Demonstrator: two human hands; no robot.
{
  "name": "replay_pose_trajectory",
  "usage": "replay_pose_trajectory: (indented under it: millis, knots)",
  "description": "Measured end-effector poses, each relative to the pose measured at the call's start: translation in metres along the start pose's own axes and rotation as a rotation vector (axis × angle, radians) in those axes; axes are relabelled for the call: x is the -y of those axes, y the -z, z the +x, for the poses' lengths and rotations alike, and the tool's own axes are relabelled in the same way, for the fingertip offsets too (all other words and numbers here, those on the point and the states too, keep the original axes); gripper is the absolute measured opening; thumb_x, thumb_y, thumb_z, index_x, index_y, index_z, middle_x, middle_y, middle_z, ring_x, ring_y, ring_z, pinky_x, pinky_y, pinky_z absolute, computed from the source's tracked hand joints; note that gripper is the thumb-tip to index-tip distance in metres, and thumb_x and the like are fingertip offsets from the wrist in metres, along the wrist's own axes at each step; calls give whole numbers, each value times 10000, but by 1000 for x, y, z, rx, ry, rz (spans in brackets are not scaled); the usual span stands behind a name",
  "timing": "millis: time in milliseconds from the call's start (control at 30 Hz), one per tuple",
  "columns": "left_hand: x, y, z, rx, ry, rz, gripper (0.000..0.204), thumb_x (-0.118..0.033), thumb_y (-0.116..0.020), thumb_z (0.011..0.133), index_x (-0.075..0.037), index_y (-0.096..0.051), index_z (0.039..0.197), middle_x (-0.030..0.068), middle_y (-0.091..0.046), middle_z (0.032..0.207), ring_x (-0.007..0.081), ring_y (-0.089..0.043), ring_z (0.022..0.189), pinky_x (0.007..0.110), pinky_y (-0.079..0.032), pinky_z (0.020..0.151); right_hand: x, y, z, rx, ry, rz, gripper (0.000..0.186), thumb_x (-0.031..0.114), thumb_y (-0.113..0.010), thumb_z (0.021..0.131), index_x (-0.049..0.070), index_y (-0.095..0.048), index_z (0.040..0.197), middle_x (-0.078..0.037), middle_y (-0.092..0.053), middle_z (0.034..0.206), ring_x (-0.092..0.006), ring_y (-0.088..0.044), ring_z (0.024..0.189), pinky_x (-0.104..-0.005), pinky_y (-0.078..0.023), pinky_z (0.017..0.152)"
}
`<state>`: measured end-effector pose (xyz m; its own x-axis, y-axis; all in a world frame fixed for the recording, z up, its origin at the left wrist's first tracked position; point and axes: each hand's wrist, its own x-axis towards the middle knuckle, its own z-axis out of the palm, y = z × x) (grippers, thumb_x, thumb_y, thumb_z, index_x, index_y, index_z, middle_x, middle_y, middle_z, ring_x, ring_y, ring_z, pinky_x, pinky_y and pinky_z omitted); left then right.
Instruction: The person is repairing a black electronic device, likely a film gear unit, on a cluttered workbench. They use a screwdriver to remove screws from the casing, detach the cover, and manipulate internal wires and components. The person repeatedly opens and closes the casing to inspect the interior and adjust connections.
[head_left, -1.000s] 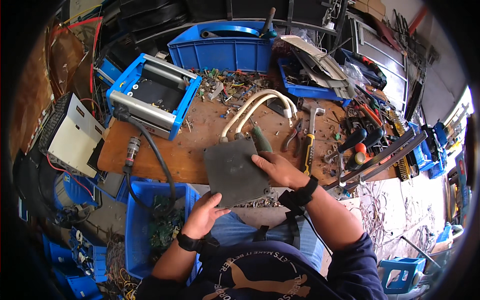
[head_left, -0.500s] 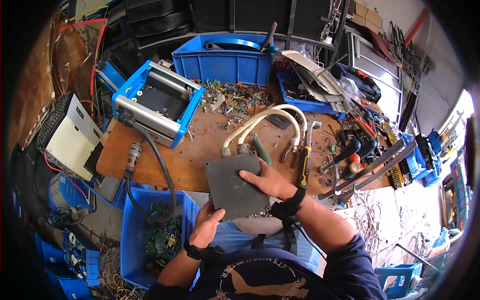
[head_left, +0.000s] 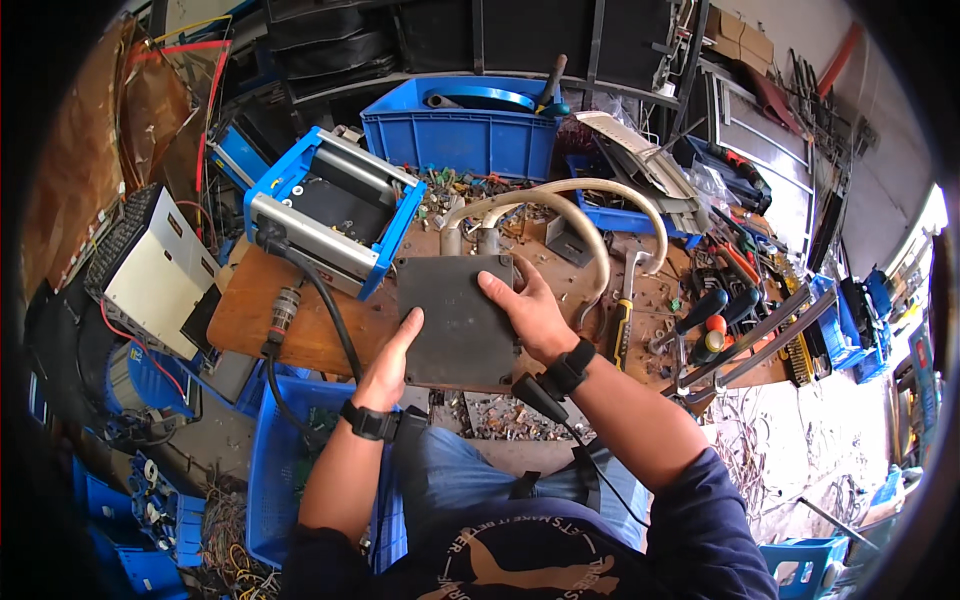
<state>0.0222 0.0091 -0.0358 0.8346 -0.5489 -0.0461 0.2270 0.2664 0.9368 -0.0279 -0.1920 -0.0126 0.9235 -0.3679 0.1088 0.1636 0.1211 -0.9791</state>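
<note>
A flat, dark grey square box (head_left: 455,330) is held above the near edge of the bench, its broad face up. My left hand (head_left: 388,365) grips its left side, thumb along the edge and the other fingers hidden beneath. At the upper right corner my right hand (head_left: 530,312) clasps it, thumb on top and fingers around the side. Two thick off-white cables (head_left: 575,208) run from metal ends at the box's far edge and arch to the right. Beside my right hand lies a hammer (head_left: 621,325) with a black and yellow handle.
A blue-and-silver frame (head_left: 335,210) stands at the bench's left, with a black cable and round connector (head_left: 284,308). Loose scraps lie behind, before a blue crate (head_left: 460,135). Hand tools (head_left: 715,300) crowd the right. A blue bin (head_left: 270,480) sits below left.
The box has moved away from my body and straightened, and its cables have shifted up and right with it. My left hand has moved from the lower corner to the left side.
</note>
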Motion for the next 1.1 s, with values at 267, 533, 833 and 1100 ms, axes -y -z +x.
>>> replay_pose_trajectory:
  millis: [267, 533, 833, 1100]
  knots:
    - [-9, 8, 20, 79, 19, 4, 643, -508, -530, 969, -20, -483, 1386, 108, -543, 1372, 201, -528, 1235, 333, -404, 1046, 0, 1, 11, 144, -67, 40, 935, 330, -766, 856, -155, -219, 1438, -199, -560, 1254, -207, -618, 1044, -300, -529, 860]
    - [31, 50, 62, -40, 22, 499, 697, -544, -511, 970, 59, -515, 1320, 141, -596, 1276, 232, -564, 1165, 336, -432, 1003, -32, 9, 20, 90, -268, 96, 824, 359, -741, 856, -120, -350, 1401, -247, -563, 1259, -275, -628, 1060, -345, -523, 878]
    - [13, 27, 0, -52, -233, 542, 556, -382, -568, 978, 40, -493, 1331, 175, -626, 1236, 246, -598, 1141, 357, -450, 973, -20, 7, 20, 90, -270, 96, 891, 297, -784, 826, -157, -279, 1404, -258, -587, 1201, -287, -632, 1066, -361, -552, 851]
    - [44, -16, -47, -465, -295, 404, 732, -397, -541, 995, 80, -254, 1471, 259, -429, 1415, 301, -463, 1281, 371, -371, 1058, 9, 5, 12, 124, -348, -64, 665, 389, -744, 855, -84, -496, 1251, -128, -645, 1099, -217, -656, 945, -349, -547, 809]
